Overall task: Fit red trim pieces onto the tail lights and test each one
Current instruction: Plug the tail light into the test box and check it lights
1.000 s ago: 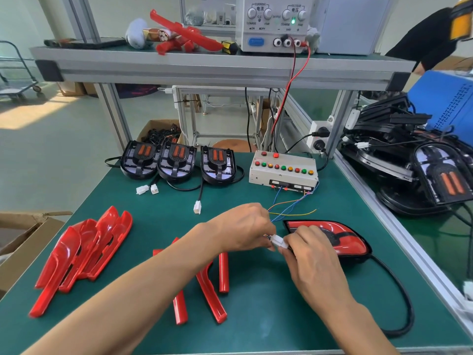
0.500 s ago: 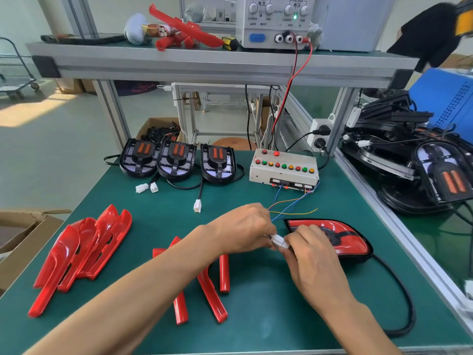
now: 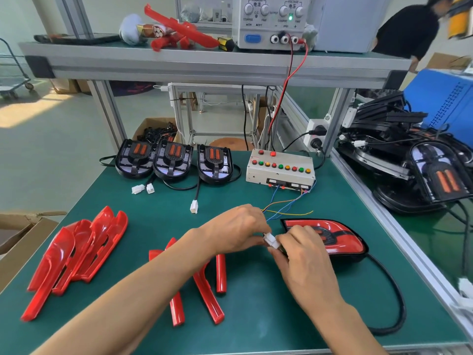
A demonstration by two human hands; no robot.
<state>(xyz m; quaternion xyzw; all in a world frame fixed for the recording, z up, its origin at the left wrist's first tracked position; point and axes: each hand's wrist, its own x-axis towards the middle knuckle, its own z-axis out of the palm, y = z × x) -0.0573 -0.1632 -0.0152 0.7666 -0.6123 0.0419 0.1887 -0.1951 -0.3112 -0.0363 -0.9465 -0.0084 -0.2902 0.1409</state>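
A tail light with red trim fitted [image 3: 340,239] lies on the green mat [image 3: 256,316] at the right, its black cable looping to the front. My left hand [image 3: 235,229] and my right hand [image 3: 304,257] meet just left of it and pinch the white connectors [image 3: 271,240] between them. Thin coloured wires [image 3: 286,208] run from the connectors to the test box [image 3: 280,170] with coloured buttons. Three untrimmed tail lights [image 3: 174,162] stand in a row at the back left, their white plugs loose on the mat.
A stack of red trim shells [image 3: 76,254] lies at the left; narrow red trim strips [image 3: 204,285] lie under my left forearm. A power supply [image 3: 271,21] sits on the upper shelf. More tail lights [image 3: 422,170] are piled on the right bench. A cardboard box [image 3: 18,242] stands at the left edge.
My hands stay at the white connectors and have hardly moved. The head view has shifted slightly.
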